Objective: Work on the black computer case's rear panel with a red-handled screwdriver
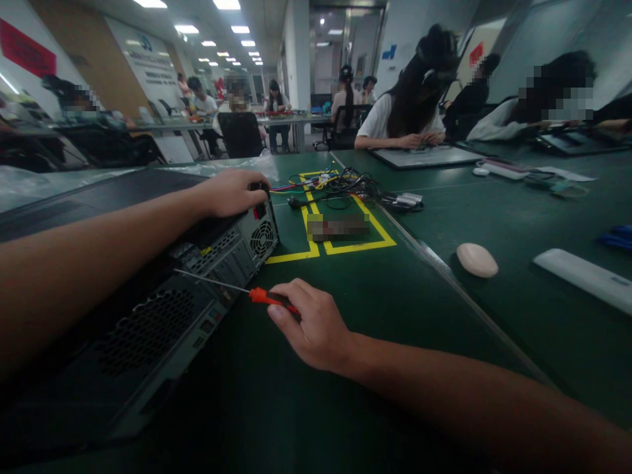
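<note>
A black desktop computer case (pixel 162 316) lies on its side on the green table (pixel 345 316), its rear panel with a fan grille (pixel 263 238) facing me. My left hand (pixel 232 192) rests on the case's top far corner, fingers curled over the edge. My right hand (pixel 311 326) grips a screwdriver with a red handle (pixel 269 297). Its thin metal shaft (pixel 210 280) points left, the tip at the rear panel of the case.
A yellow taped rectangle (pixel 345 230) marks the table beyond the case, with a tangle of cables (pixel 340 184) behind it. A beige mouse (pixel 476 259) and a white keyboard (pixel 582 280) lie to the right. Several people sit working at tables further back.
</note>
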A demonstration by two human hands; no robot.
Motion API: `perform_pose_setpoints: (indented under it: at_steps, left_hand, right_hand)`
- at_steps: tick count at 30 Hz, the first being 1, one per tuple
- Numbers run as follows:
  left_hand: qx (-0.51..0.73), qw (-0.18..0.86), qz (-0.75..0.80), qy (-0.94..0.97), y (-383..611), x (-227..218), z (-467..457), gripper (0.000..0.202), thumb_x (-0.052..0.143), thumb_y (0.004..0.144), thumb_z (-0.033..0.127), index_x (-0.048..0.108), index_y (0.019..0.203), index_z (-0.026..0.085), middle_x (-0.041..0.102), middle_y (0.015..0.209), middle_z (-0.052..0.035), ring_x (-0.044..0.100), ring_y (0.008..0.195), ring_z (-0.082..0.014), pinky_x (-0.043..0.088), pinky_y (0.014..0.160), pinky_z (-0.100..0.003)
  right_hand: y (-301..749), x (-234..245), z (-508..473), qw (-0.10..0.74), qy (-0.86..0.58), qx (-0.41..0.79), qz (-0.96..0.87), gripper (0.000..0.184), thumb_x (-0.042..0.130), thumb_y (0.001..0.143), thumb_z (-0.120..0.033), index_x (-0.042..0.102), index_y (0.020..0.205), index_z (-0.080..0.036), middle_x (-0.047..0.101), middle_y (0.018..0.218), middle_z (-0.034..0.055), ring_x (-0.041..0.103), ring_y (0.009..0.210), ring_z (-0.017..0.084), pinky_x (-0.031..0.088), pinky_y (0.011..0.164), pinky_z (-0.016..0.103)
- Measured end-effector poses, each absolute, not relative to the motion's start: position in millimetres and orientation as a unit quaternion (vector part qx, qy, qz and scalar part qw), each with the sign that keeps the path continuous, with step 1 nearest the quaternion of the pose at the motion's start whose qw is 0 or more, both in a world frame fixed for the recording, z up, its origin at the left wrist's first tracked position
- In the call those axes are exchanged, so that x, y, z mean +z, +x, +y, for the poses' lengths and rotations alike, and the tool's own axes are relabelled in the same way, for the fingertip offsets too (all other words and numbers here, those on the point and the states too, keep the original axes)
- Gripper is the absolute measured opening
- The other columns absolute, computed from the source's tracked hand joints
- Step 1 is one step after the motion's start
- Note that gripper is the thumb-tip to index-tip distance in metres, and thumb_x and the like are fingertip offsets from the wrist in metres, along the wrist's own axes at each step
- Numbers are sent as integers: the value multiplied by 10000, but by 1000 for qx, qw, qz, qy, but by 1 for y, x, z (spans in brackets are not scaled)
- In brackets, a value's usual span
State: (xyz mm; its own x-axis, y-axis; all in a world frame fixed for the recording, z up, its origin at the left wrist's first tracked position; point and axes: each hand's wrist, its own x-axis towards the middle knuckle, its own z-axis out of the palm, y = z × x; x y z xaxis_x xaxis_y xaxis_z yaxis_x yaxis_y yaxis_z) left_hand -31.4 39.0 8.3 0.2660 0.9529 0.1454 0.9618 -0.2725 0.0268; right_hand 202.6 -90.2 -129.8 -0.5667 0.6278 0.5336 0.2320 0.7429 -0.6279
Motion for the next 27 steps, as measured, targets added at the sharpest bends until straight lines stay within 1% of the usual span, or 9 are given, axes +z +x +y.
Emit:
perform_pose_setpoints:
  at_steps: [2, 4, 7, 9, 12, 14, 19, 24, 27]
  left_hand:
    - [-65, 37, -602, -795, -31, 8, 39, 598, 430, 843, 478, 702, 1305, 213, 735, 1228, -110, 665, 1124, -317, 482, 1002, -438]
    - [-64, 39, -600, -796, -31, 8, 39, 600, 422, 848, 480, 698, 1309, 211, 733, 1238, -112, 664, 1129, -313, 482, 1007, -433]
    - [-63, 37, -602, -795, -32, 8, 40, 608, 423, 846, 490, 695, 1315, 214, 730, 1250, -115, 665, 1127, -312, 485, 1005, -428]
    - [-63, 36, -604, -794, -32, 8, 40, 619, 423, 843, 495, 694, 1322, 211, 727, 1253, -120, 667, 1121, -314, 486, 1002, -427]
    - [-62, 37, -601, -796, -32, 8, 40, 631, 417, 842, 499, 693, 1325, 202, 724, 1253, -127, 667, 1122, -318, 484, 1004, -429]
    - [-62, 35, -600, -797, -31, 8, 39, 631, 420, 840, 501, 698, 1319, 200, 723, 1257, -128, 664, 1134, -321, 480, 1013, -430]
    - [-65, 28, -599, -798, -30, 9, 38, 638, 430, 837, 501, 698, 1322, 185, 716, 1272, -144, 655, 1157, -336, 472, 1029, -448]
    - [-64, 34, -603, -795, -31, 8, 39, 607, 436, 834, 501, 701, 1312, 236, 730, 1261, -106, 656, 1151, -323, 473, 1026, -440]
    - [-67, 37, -601, -796, -32, 8, 39, 595, 432, 837, 503, 703, 1298, 241, 733, 1264, -100, 655, 1148, -315, 478, 1025, -431]
  right_hand:
    - [202, -130, -91, 378, -257, 256, -852, 286, 452, 1081, -382, 638, 1183, -190, 696, 1016, 65, 648, 847, 190, 495, 758, 325]
    - [202, -130, -92, 370, -258, 262, -853, 292, 458, 1078, -383, 606, 1242, -192, 712, 1080, 78, 673, 893, 208, 510, 784, 345]
    - [201, -131, -94, 362, -265, 265, -854, 355, 565, 1025, -419, 547, 1302, -198, 723, 1128, 90, 697, 923, 241, 531, 794, 379]
    - [201, -133, -94, 356, -270, 264, -855, 361, 614, 990, -395, 538, 1287, -204, 725, 1116, 87, 702, 908, 246, 539, 780, 383]
    - [200, -135, -94, 356, -271, 265, -854, 269, 583, 992, -311, 544, 1240, -213, 725, 1092, 79, 701, 875, 231, 543, 767, 374]
    - [199, -135, -94, 359, -272, 267, -852, 240, 563, 998, -285, 546, 1227, -215, 724, 1082, 74, 695, 852, 221, 543, 759, 369]
    - [200, -134, -93, 355, -271, 269, -853, 246, 564, 1009, -289, 551, 1243, -215, 723, 1093, 73, 689, 849, 215, 541, 757, 364]
    - [201, -133, -93, 349, -272, 271, -855, 262, 569, 1014, -293, 549, 1261, -210, 721, 1097, 76, 686, 845, 213, 541, 756, 363]
    - [201, -134, -93, 349, -270, 269, -856, 264, 567, 1018, -303, 546, 1267, -214, 721, 1106, 74, 691, 864, 217, 543, 767, 368]
